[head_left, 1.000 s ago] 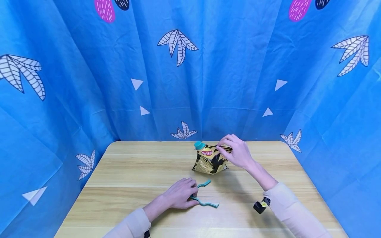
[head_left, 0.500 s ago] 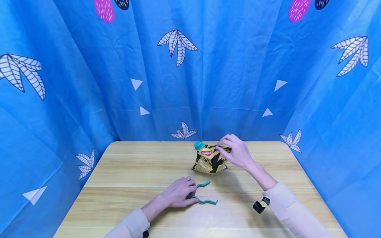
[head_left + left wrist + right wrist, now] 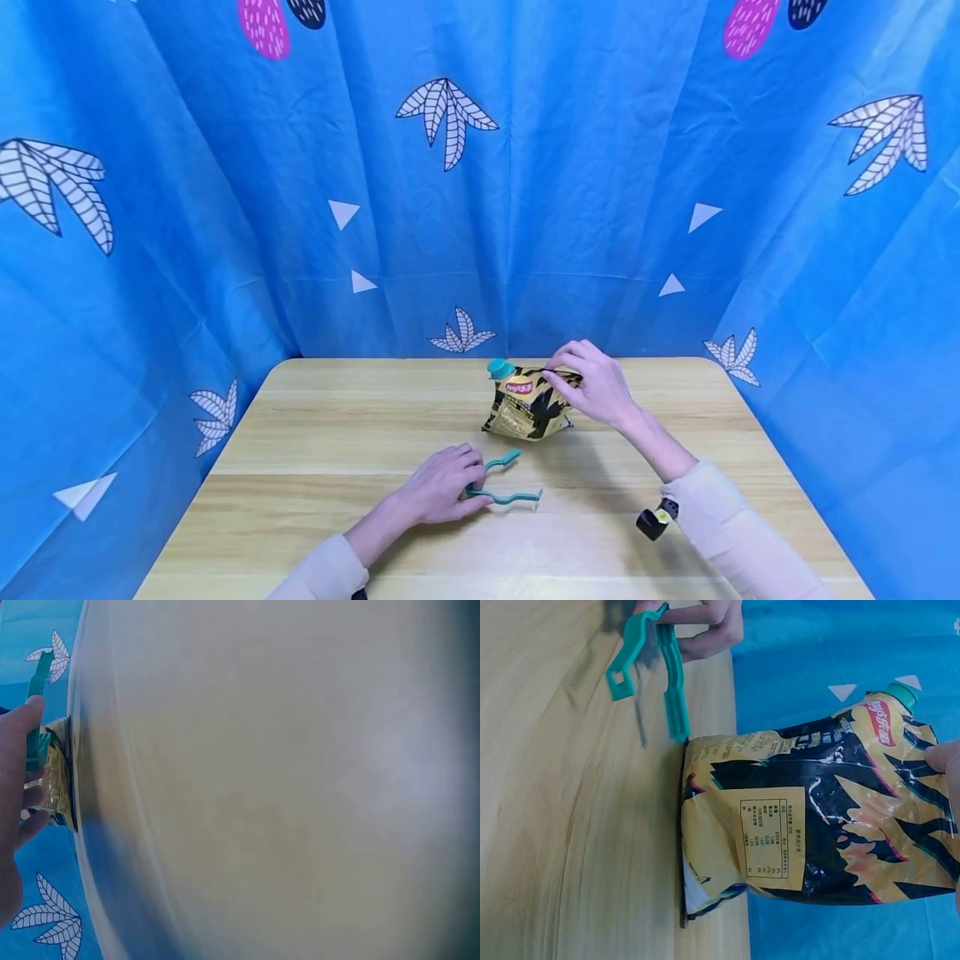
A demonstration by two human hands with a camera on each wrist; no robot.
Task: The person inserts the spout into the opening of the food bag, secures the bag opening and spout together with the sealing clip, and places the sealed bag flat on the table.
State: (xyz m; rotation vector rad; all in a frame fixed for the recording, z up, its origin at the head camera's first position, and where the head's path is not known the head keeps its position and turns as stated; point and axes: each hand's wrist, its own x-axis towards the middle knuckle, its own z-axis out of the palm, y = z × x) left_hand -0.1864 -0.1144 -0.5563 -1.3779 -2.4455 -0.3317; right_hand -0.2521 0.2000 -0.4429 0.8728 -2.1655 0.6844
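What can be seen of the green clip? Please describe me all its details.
The clip is teal-green and looks like plastic. Two slim, bent arms meet at one end and spread into an open V; one arm's tip has a squarish bracket. The left hand grips it near the joined end, and nothing else is seen touching it. It appears held just above the wooden table, arms pointing away from that hand, apart from the chip bag. The fingers partly hide the joint.

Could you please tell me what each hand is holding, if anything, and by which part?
The left hand holds the open teal bag clip by its joined end; the right hand pinches the Lay's chip bag by its top edge.
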